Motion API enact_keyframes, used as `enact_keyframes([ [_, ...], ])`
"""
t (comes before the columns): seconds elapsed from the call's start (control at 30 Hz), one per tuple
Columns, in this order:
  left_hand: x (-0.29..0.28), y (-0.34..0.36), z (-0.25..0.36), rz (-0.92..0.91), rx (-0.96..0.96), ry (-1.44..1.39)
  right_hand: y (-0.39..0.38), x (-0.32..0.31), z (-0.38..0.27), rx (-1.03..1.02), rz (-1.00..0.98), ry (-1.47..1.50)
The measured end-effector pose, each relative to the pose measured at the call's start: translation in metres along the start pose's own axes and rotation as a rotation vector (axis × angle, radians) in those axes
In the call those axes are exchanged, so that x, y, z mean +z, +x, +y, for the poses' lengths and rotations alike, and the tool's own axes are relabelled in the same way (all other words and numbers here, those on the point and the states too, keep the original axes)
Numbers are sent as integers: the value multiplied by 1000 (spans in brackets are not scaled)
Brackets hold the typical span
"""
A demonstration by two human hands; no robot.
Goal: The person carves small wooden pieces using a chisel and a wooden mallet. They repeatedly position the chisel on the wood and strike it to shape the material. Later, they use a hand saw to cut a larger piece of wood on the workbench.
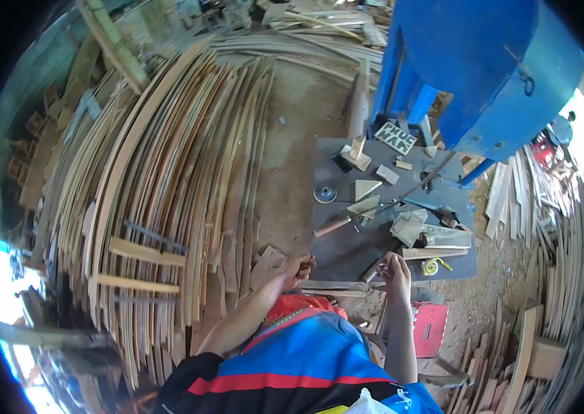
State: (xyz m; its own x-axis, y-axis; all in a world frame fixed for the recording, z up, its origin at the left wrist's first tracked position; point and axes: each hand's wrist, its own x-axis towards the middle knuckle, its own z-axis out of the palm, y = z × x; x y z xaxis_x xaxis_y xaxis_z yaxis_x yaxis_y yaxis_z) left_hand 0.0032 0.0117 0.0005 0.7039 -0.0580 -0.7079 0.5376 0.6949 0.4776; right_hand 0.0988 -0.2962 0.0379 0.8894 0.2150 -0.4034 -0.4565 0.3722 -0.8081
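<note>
Right hand (397, 269) curls at a short piece (372, 271); I cannot tell if grasping. Left hand (297, 271), leftward, curled: likewise indeterminate. 1 tape measure (431, 268) lies rightward.

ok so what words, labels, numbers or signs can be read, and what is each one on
Pale rectangular plate on the table: large dark block letters, not copied out here.
Pale board: faint marks, too blurred to read.
Shirt: tiny print, too small to read.
</note>
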Motion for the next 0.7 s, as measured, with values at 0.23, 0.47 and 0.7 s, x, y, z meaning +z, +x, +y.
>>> enact_keyframes([
  [0.23, -16, -8, 29, -252, -74, 175, -31, 27, 5, -174, 119, -121],
  [0.47, -7, 1, 42, -297, -221, 417, -127, -15, -90, -606, 510, -451],
  [0.7, 8, 25, 64, -139, 105, 472, -345, -80, -344, -1367, 1749, -1569],
])
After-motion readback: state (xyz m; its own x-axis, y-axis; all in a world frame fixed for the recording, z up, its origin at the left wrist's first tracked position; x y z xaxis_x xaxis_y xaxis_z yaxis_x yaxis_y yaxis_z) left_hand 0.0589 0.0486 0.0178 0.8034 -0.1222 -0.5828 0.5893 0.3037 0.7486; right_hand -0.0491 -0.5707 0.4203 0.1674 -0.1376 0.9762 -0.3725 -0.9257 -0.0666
